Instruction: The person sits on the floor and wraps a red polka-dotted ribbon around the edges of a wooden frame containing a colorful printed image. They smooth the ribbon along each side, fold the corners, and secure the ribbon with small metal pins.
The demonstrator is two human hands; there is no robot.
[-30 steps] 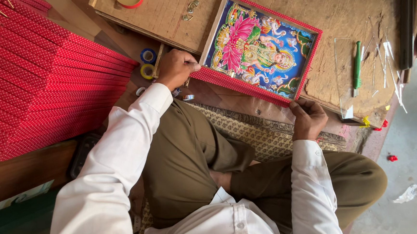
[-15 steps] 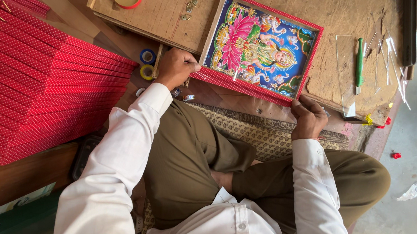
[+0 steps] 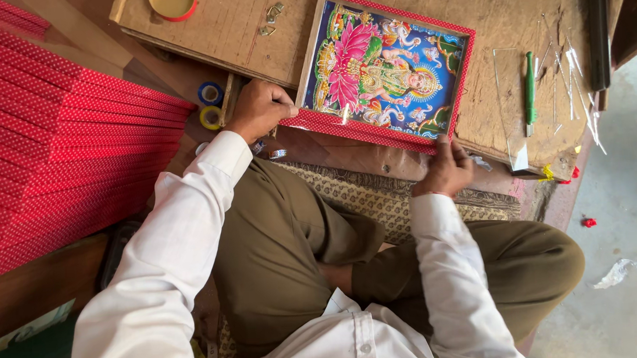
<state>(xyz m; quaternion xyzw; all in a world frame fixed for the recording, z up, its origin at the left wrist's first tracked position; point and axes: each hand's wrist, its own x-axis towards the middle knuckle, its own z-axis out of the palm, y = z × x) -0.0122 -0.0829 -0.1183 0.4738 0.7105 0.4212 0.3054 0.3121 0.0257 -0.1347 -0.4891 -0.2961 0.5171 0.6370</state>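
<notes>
- against the frame from half a second back, little has shifted from where i watch: both hands sit at the same corners of the picture, and the picture lies at the same slant on the desk.
- my left hand (image 3: 259, 110) is clenched on the near-left corner of the red dotted rectangular picture frame with a bright multicoloured print (image 3: 385, 70); fingers curl over the edge, thumb on the lower border.
- my right hand (image 3: 447, 167) grips the near-right corner of that frame, fingertips on the red border, thumb side hidden, so how tight it pinches i cannot tell.
- the frame lies flat on the worn wooden desk (image 3: 470, 0), its near edge overhanging toward my lap.
- containers: a round red-rimmed tin lid with a yellowish inside (image 3: 172, 1) sits at the far-left of the desk; what fills it i cannot tell.
- the frame's long axis runs left to right, tilted so the right end drops nearer to me; the print faces up.
- a green-handled tool (image 3: 529, 91) lies right of the frame, beside thin metal pins (image 3: 574, 75) and a clear glass pane (image 3: 509, 108).
- blue and yellow tape rolls (image 3: 211, 104) sit just left of my left hand, next to a fanned stack of red dotted moulding strips (image 3: 52, 158).
</notes>
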